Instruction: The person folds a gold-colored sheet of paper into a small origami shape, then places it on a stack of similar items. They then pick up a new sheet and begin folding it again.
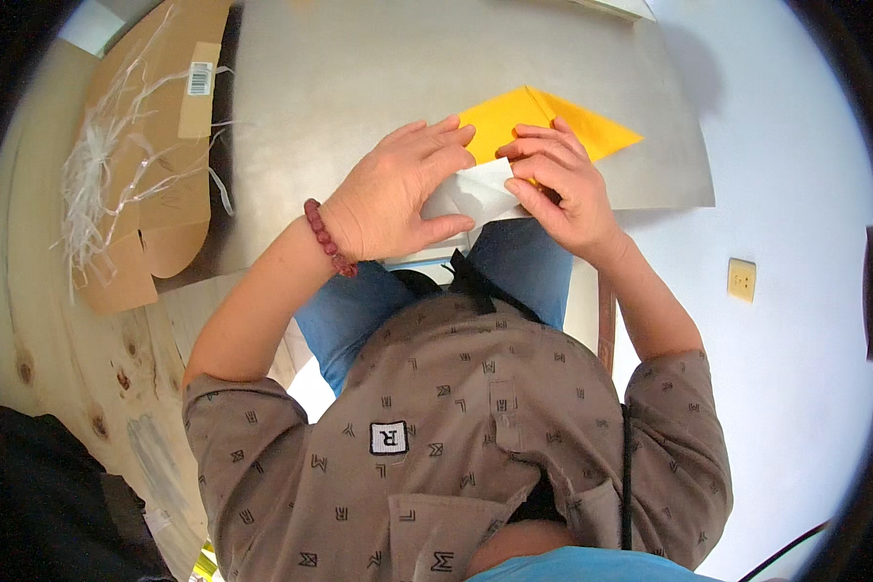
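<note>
A sheet of yellow paper with a white underside lies folded at the near edge of the grey table. Its yellow side points away from me with a crease down the middle, and a white flap shows between my hands. My left hand rests over the left part of the sheet, fingers stretched out and thumb apart on the near side of the flap. With thumb and bent fingers, my right hand pinches the right corner of the white flap. The palms' undersides are hidden.
The grey tabletop spreads beyond the paper. To the left, a brown cardboard piece carries a tangle of clear plastic strips. A white wall with an outlet stands at the right. Dark cloth lies lower left.
</note>
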